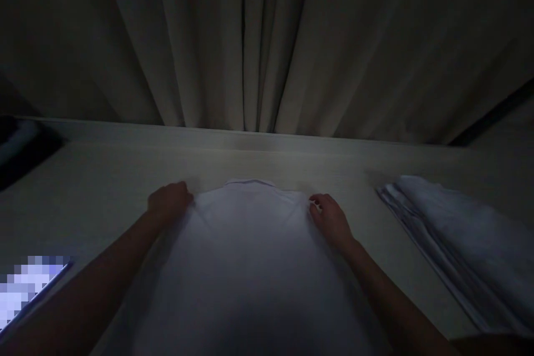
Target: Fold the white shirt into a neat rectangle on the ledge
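Curtains (267, 39) hang behind my worktop (104, 178), where my left hand (169, 200) and right hand (329, 219) pinch the white shirt (246, 256) by its far corners, beside folded cloths (454, 239).

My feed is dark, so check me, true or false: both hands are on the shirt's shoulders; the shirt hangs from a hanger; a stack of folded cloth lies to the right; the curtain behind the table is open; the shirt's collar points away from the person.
1. Both hands are on the shirt's shoulders. True: the left hand and right hand rest at the top corners of the shirt.
2. The shirt hangs from a hanger. False: it lies flat on the table.
3. Folded cloth lies to the right. True: the stack.
4. The curtain is open. False: the curtain is drawn.
5. The collar points away. True.
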Action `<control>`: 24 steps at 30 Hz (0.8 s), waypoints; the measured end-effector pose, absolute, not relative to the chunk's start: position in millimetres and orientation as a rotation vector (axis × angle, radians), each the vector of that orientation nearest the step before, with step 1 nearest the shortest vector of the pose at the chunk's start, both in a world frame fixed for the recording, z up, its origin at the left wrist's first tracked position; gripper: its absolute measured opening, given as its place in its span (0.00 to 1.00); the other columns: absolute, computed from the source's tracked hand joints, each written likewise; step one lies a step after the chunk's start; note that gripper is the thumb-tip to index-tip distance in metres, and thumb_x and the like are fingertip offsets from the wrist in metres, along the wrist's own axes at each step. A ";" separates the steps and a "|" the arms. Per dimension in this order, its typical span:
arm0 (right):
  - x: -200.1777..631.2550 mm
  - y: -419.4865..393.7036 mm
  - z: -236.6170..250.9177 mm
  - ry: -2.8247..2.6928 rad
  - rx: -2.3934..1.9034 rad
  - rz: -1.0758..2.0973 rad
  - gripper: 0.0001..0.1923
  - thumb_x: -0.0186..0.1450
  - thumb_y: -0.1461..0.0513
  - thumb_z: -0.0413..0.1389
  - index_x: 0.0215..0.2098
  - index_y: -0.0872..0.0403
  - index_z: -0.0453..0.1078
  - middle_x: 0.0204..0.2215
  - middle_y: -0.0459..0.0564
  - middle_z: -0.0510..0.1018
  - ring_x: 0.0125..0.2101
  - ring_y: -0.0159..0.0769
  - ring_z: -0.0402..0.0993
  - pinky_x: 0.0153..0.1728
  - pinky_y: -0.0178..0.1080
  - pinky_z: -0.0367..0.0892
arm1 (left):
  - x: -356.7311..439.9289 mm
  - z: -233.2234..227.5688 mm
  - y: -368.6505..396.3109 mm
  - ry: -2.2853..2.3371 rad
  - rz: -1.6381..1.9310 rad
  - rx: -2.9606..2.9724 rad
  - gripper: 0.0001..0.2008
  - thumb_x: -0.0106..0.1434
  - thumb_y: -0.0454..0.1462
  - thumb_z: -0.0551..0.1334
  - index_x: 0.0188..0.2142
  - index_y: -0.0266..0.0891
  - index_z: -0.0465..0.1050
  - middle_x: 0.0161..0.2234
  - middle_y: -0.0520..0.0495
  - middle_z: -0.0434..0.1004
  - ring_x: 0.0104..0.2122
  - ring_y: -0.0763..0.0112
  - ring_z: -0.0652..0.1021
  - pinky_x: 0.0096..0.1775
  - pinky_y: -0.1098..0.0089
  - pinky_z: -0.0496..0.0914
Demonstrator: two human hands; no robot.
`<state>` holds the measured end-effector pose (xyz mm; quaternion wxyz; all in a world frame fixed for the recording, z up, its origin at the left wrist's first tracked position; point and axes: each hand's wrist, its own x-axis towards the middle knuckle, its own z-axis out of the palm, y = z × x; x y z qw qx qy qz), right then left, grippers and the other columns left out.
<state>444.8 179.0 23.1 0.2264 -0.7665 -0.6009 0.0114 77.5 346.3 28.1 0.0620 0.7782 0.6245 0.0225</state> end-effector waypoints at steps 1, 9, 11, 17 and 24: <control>451.1 176.3 23.7 -1.621 -2.179 0.038 0.12 0.64 0.62 0.48 0.43 0.55 0.68 0.39 0.54 0.73 0.39 0.37 0.70 0.43 0.40 0.65 | 94.9 29.1 339.1 1.863 0.090 2.438 0.18 0.61 0.39 0.47 0.37 0.30 0.72 0.36 0.30 0.77 0.35 0.54 0.77 0.37 0.56 0.70; 393.8 171.4 12.9 -2.276 -1.883 0.267 0.16 0.65 0.66 0.45 0.44 0.54 0.72 0.41 0.54 0.77 0.42 0.37 0.72 0.45 0.38 0.65 | 276.1 -1.4 286.1 1.095 0.158 2.893 0.15 0.63 0.35 0.48 0.41 0.38 0.72 0.41 0.39 0.75 0.43 0.61 0.74 0.44 0.61 0.67; 374.9 167.0 2.5 -2.403 -1.711 0.299 0.16 0.64 0.66 0.46 0.45 0.54 0.72 0.41 0.54 0.78 0.42 0.39 0.72 0.44 0.41 0.65 | 296.4 -11.6 285.7 1.087 0.135 2.896 0.16 0.63 0.34 0.48 0.43 0.38 0.72 0.42 0.37 0.75 0.43 0.58 0.73 0.43 0.59 0.67; 349.1 164.2 -29.4 -2.348 -1.513 0.324 0.18 0.64 0.66 0.46 0.47 0.49 0.72 0.47 0.52 0.77 0.46 0.41 0.70 0.48 0.45 0.64 | 306.2 -28.7 289.7 1.151 0.098 2.906 0.20 0.64 0.38 0.46 0.50 0.39 0.68 0.48 0.32 0.71 0.45 0.52 0.72 0.43 0.51 0.67; 333.9 150.4 -18.8 -2.278 -1.511 0.360 0.21 0.60 0.68 0.47 0.44 0.43 0.74 0.43 0.46 0.79 0.43 0.40 0.70 0.45 0.45 0.66 | 307.3 -14.8 278.5 1.069 0.166 2.906 0.21 0.65 0.42 0.46 0.53 0.43 0.66 0.54 0.37 0.68 0.52 0.54 0.70 0.50 0.52 0.66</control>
